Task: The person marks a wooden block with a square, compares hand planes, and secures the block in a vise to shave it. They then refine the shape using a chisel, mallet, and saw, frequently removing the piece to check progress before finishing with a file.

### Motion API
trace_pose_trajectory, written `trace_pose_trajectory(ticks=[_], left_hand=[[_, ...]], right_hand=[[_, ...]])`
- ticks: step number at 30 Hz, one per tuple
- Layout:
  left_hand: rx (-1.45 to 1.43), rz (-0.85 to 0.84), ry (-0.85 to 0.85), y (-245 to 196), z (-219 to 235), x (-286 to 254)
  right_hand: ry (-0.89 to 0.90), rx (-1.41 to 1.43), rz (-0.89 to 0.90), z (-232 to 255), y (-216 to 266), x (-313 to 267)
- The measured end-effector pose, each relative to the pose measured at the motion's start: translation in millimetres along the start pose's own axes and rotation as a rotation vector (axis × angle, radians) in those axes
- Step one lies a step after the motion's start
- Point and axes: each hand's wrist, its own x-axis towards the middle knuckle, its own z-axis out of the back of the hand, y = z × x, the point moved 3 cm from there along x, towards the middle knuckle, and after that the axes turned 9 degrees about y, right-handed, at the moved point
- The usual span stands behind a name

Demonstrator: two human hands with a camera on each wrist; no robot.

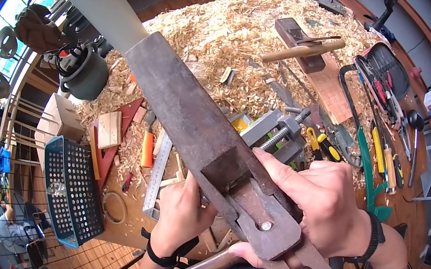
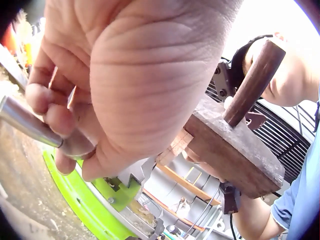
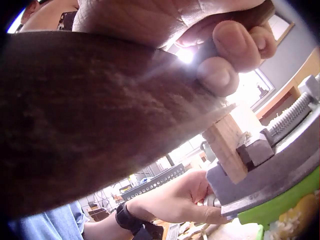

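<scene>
A long wooden hand plane [image 1: 181, 104] slants across the head view, its blade and cap iron [image 1: 273, 235] facing up. My right hand [image 1: 327, 204] grips it near the blade end, thumb and fingers around its sides and cross handle [image 1: 209, 267]. Beneath the plane, my left hand [image 1: 181, 213] is partly hidden. In the left wrist view its fingers curl around the metal handle [image 2: 77, 145] of a bench vise. The grey vise [image 1: 280, 133] has a green base [image 2: 120, 192]. Between its jaws stands a small wooden block [image 3: 227, 150].
Wood shavings [image 1: 213, 37] heap over the bench. A second plane [image 1: 287, 29] lies on a board [image 1: 325, 89]. To the right is a green-handled saw [image 1: 364, 162]; to the left, a perforated basket [image 1: 47, 182], an orange-handled tool [image 1: 147, 149] and a translucent bottle [image 1: 102, 0].
</scene>
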Motion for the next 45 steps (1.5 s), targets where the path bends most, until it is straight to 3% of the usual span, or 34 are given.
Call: trace_pose_trajectory(ticks=[5,20,23,26,29,34,37,45], left_hand=[[0.039,0.015,0.107,2.0,-4.3,-2.6],[0.015,0.046,0.109,7.1,-10.2,-4.5],[0.06,0.005,0.068,-1.6,2.6,1.7],[0.162,0.084,0.076,-21.7,11.6,5.2],[0.121,-0.01,-0.233,-26.2,15.9,14.0],[-0.146,-0.079,-0.244,-22.5,19.5,23.6],[-0.324,0.037,-0.171,-26.8,18.8,21.8],[-0.365,0.12,-0.189,-29.0,10.8,19.7]], right_hand=[[-0.005,-0.02,-0.01,0.5,-0.8,5.2],[-0.007,-0.017,0.018,4.5,0.5,19.5],[0.002,-0.026,-0.004,2.0,3.2,18.1],[-0.01,0.004,0.008,-1.8,3.0,13.4],[-0.018,-0.001,0.016,-2.6,4.0,13.7],[-0.031,-0.027,0.049,0.5,5.1,7.7],[-0.011,-0.015,0.049,3.8,8.6,8.4],[0.001,-0.021,0.042,3.6,6.3,14.1]])
